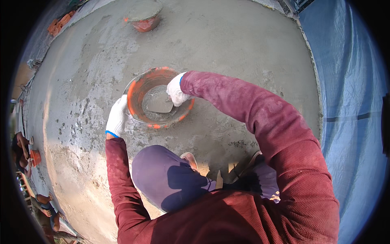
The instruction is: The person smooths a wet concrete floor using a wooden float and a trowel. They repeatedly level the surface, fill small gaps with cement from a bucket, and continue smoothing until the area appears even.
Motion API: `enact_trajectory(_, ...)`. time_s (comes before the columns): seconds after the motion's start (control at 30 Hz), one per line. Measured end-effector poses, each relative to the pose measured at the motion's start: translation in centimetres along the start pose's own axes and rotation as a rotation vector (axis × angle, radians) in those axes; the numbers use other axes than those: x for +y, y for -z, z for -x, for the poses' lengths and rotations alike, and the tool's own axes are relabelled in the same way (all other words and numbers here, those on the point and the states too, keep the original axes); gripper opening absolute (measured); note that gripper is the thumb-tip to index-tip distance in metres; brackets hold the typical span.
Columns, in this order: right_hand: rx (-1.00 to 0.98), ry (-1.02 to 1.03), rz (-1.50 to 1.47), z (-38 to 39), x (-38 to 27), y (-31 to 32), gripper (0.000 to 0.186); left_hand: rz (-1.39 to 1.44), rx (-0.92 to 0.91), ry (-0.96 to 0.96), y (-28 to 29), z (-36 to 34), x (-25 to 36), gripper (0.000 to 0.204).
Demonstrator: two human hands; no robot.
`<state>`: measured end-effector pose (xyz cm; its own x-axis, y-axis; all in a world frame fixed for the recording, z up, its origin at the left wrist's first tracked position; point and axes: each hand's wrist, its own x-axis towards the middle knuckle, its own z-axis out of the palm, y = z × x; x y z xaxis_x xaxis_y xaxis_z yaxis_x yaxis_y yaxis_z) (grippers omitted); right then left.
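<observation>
An orange bucket (135,97), smeared with grey cement and fitted with a thin wire handle, stands on the wet-looking cement floor in front of me. At its left side my left hand (118,116), in a white knit glove with a blue cuff, is closed on the rim. My right hand (177,91), gloved alike, reaches over the bucket's right side and grips a trowel. The flat grey blade of the trowel (159,101) lies inside the bucket, over the cement at the bottom. The trowel's handle is hidden by my right glove.
Farther off stands a second orange bucket (146,25), heaped with grey cement. A blue tarp (349,81) hangs along the right. Orange bricks (61,23) lie at the far left. Other people sit at the left edge, near a small orange bucket (35,157). Pebbles dot the cement floor (93,69).
</observation>
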<state>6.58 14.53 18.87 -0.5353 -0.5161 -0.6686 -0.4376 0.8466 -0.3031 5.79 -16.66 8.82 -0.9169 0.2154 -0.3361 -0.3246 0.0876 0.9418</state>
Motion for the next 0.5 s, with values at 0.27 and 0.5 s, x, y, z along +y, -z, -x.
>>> enact_trajectory(0.27, 0.575, -0.295, 0.462, 7.8, 7.8, -6.3, 0.036, -0.314, -0.023, -0.315, -10.2, 1.8, 5.4, 0.048)
enact_trajectory(0.5, 0.34, -0.293, 0.025, 6.2, 7.1, -10.5, 0.031, -0.295, -0.084, -0.31, -12.8, 3.4, 4.3, 0.034)
